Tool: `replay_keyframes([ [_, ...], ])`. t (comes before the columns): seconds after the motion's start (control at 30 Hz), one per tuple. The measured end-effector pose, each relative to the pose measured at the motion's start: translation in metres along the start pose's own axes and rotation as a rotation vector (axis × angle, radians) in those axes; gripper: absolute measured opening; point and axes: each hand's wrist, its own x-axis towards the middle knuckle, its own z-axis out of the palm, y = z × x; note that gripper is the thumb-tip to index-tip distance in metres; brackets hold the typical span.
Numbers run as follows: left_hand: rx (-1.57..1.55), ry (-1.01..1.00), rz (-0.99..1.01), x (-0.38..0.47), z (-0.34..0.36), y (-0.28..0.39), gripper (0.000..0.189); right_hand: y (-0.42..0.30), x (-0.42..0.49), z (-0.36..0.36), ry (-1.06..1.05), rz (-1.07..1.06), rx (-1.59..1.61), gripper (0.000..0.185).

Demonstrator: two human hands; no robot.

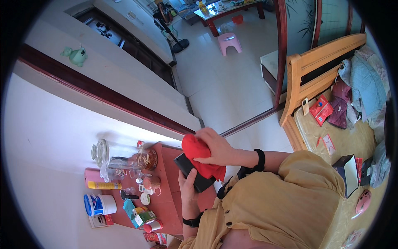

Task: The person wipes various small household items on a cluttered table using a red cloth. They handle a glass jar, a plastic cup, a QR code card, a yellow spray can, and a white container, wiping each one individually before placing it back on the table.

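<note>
My left hand point(187, 185) grips a black rectangular case point(203, 182) from below, its thumb on the near face. A bunched red cloth point(199, 149) lies against the upper side of the case. My right hand point(217, 149) clasps this cloth, with fingers over its top and the thumb in front. One end of the cloth hangs down across the case and covers part of it. Both hands are held beside a reddish cabinet point(169, 199). What kind of case it is cannot be told.
A large lidded glass jar point(124, 155), a white tub with a blue lid point(105, 204), a yellow spray can point(104, 185) and small boxes crowd the cabinet top. To the right is a wooden bed point(335, 137) with clothes and packets. A pink stool point(229, 42) stands beyond the doorway.
</note>
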Motion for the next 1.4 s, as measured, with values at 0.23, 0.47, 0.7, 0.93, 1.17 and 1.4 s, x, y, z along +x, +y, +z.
replay_keyframes([
  [0.23, -0.145, 0.122, 0.096, 0.012, -0.016, -0.011, 0.042, -0.014, -0.020, 0.010, -0.211, -0.337, -0.016, 0.051],
  [0.47, -0.090, 0.083, 0.117, 0.010, -0.012, -0.024, 0.045, -0.009, -0.005, 0.012, -0.261, -0.350, -0.083, 0.057],
  [0.7, 0.023, 0.071, 0.240, 0.007, -0.002, -0.018, 0.047, -0.013, -0.011, 0.012, -0.068, -0.216, -0.292, 0.069],
  [0.93, -0.294, 0.234, 0.228, 0.002, -0.011, -0.003, 0.036, -0.034, -0.008, 0.028, -0.428, -0.425, -0.157, 0.079],
  [1.17, -0.226, 0.290, 0.321, -0.027, -0.030, -0.004, 0.042, -0.025, 0.032, 0.066, -0.176, -0.266, 0.109, 0.056],
  [1.4, -0.587, 0.359, 0.293, -0.043, -0.066, -0.001, 0.059, -0.023, 0.031, 0.084, -0.521, 0.831, 1.226, 0.044],
])
